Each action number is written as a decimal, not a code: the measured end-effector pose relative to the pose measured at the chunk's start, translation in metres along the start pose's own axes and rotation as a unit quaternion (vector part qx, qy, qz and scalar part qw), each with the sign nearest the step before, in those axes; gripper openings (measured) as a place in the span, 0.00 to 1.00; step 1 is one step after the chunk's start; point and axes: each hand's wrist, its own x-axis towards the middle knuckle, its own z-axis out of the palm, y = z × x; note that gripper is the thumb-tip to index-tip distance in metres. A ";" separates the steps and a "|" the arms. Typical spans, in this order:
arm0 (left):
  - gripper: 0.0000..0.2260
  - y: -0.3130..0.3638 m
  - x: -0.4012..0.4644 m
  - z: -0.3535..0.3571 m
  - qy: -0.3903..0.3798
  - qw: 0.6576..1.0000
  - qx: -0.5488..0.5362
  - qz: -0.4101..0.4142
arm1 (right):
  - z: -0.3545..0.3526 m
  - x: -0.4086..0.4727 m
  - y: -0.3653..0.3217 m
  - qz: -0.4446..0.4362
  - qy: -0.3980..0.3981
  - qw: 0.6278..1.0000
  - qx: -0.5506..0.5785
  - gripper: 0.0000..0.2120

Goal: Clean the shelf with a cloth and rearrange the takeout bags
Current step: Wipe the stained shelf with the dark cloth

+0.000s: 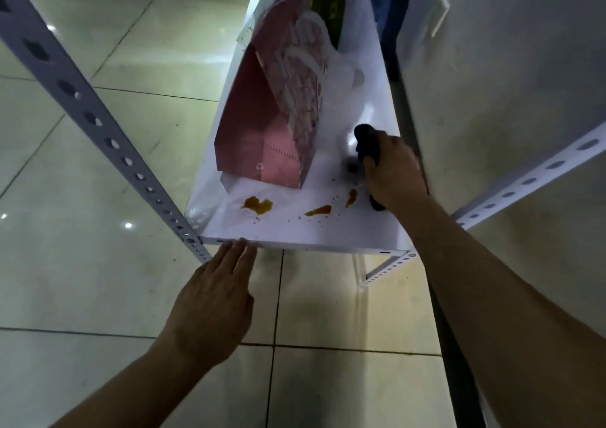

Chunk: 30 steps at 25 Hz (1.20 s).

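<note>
Clenched in the right hand (pixel 395 173), a dark bunched cloth (pixel 367 142) is aimed at orange sauce stains (pixel 259 205) lower-centre, while the shelf edge (pixel 311 246) is steadied by the flat, relaxed left hand (pixel 213 303).

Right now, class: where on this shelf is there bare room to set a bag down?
Little. The pink bag fills the left; orange stains and crumbs cover the front. A bare strip runs right of the bag, beyond the right hand gripping a dark cloth.
</note>
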 end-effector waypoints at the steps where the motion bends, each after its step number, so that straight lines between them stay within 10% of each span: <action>1: 0.32 -0.002 0.001 0.001 0.002 1.000 0.015 0.000 | 0.010 0.004 0.003 0.005 -0.061 0.997 -0.054 0.22; 6: 0.31 -0.009 0.000 0.007 0.047 0.998 0.030 0.007 | 0.023 0.016 0.013 0.092 -0.098 0.983 0.128 0.29; 8: 0.34 -0.012 0.001 0.009 0.047 0.999 -0.002 0.004 | 0.030 0.010 0.017 0.116 -0.009 0.992 0.047 0.34; 12: 0.35 -0.024 0.000 0.016 -0.012 1.000 0.002 -0.014 | 0.040 0.008 0.021 0.089 -0.076 0.991 -0.057 0.42; 30: 0.33 -0.031 0.003 0.013 0.010 0.999 -0.027 -0.015 | 0.044 -0.062 -0.004 -0.031 -0.036 0.996 -0.073 0.27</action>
